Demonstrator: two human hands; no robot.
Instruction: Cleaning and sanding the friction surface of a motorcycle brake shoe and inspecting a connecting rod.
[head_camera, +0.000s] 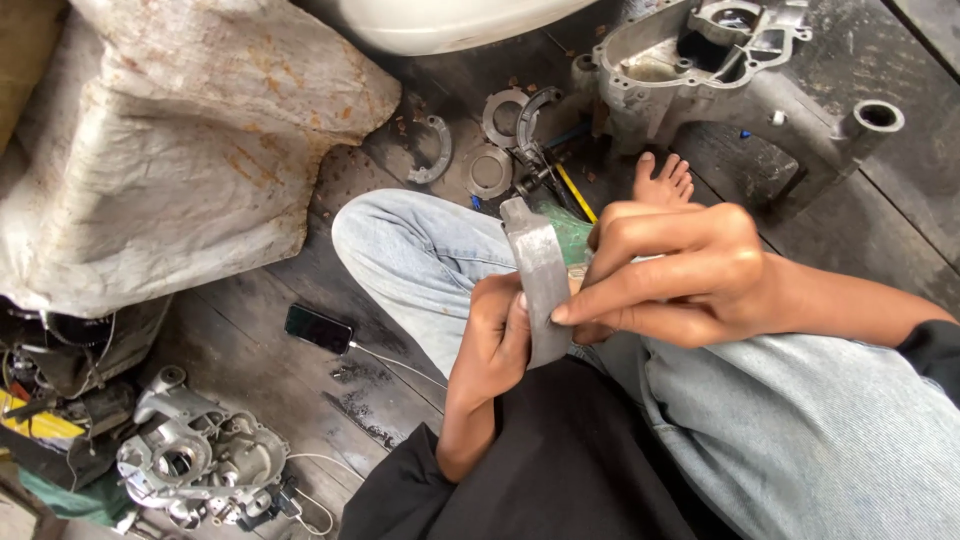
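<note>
- Two hands meet on one curved grey metal shoe (540, 275), held edge-on above the lap, over the jeans (430, 260).
- The left hand (495, 340) wraps the shoe's lower end, fingers curled tight around it from behind.
- The right hand (680, 280) comes in from the right; its fingers lie long and close together, the tips pressed on the shoe's flat outer face, the thumb hidden behind.
- The shoe stands nearly upright, tilted a little to the left at the top.
- A bare foot (665, 180) rests on the dark wooden floor (260, 360) just beyond the hands.
- Near the foot lie several ring-shaped and curved metal parts (490, 170), and a yellow-handled tool (575, 192).
- A large cast engine case (720, 70) sits at top right, well apart from the hands.
- A smaller case (200, 460) lies at bottom left.
- A phone (318, 328) with a white cable lies on the floor, left of the knee.
- A stained white sack (170, 140) fills the upper left.
</note>
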